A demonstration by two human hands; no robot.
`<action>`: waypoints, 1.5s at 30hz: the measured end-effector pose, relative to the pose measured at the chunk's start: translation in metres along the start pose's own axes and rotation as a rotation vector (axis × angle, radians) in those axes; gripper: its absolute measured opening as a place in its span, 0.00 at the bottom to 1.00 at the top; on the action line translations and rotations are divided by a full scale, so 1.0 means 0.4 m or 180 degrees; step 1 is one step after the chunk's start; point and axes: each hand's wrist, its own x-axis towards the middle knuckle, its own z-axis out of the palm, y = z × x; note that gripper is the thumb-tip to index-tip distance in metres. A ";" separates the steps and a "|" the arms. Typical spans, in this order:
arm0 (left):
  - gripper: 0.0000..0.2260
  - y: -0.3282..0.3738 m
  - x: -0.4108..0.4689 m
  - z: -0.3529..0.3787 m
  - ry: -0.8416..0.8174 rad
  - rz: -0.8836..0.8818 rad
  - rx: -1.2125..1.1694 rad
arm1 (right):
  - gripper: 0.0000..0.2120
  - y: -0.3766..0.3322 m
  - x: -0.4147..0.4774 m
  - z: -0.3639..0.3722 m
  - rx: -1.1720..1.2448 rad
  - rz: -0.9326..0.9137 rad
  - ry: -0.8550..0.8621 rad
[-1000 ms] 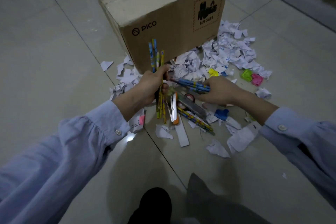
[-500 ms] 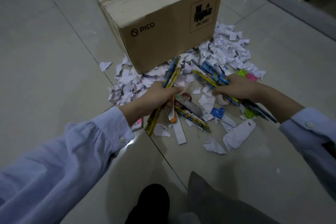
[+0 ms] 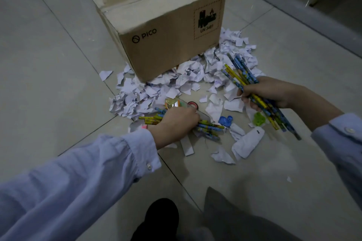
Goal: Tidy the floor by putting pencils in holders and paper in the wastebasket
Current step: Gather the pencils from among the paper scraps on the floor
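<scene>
Clock bearings are taken from my left hand, with 12 o'clock pointing away from me.

1. Pencils. My left hand is down at floor level, palm down and curled over the floor-level pencils. Their ends project from under it at 9 o'clock and at 4 o'clock, and the fingertips are hidden. My right hand, at 2 o'clock, is clenched round the middle of the pencil bundle. The shafts slant, with one end over the paper and the other passing the wrist toward me.

2. Paper. The paper scraps form a band from 10 o'clock to 2 o'clock, packed against the near bottom edges of the cardboard box. Looser pieces lie between my hands.

3. Small items. A tape roll lies just beyond my left knuckles. A blue item lies at 3 o'clock, with a green item beyond it, beside the bundle. A white packet lies at 4 o'clock.

4. Edges. The box stands at 12 o'clock, taped shut, with one vertical corner turned toward me. A raised ledge crosses behind the paper at 1 to 2 o'clock.

5. Room. Plain tile of the floor runs from 8 to 11 o'clock, and again past the packet at 4 to 5 o'clock. My shoe is at 6 o'clock.
</scene>
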 end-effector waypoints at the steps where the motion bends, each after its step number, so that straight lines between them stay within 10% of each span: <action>1: 0.09 0.006 0.005 -0.003 -0.0005 0.0007 0.0071 | 0.05 0.003 -0.002 -0.001 0.0015 0.0019 0.0005; 17: 0.10 -0.001 0.016 -0.046 0.0032 0.0489 0.0064 | 0.14 -0.027 -0.056 -0.050 -0.0716 0.0669 -0.0088; 27: 0.06 -0.093 0.030 -0.135 0.0777 0.0051 -0.1372 | 0.07 -0.050 -0.140 -0.116 -0.1582 0.0649 -0.0418; 34: 0.09 -0.142 0.034 -0.205 0.1509 -0.0669 -0.3246 | 0.24 -0.071 -0.203 -0.124 -0.1446 0.0083 -0.0750; 42: 0.11 -0.140 0.074 -0.239 0.1999 -0.1101 -0.4591 | 0.02 -0.104 -0.253 -0.113 -0.1043 -0.0457 -0.0401; 45: 0.13 -0.140 0.083 -0.251 0.1973 -0.1153 -0.4651 | 0.10 -0.114 -0.250 -0.115 -0.0894 -0.0380 -0.0037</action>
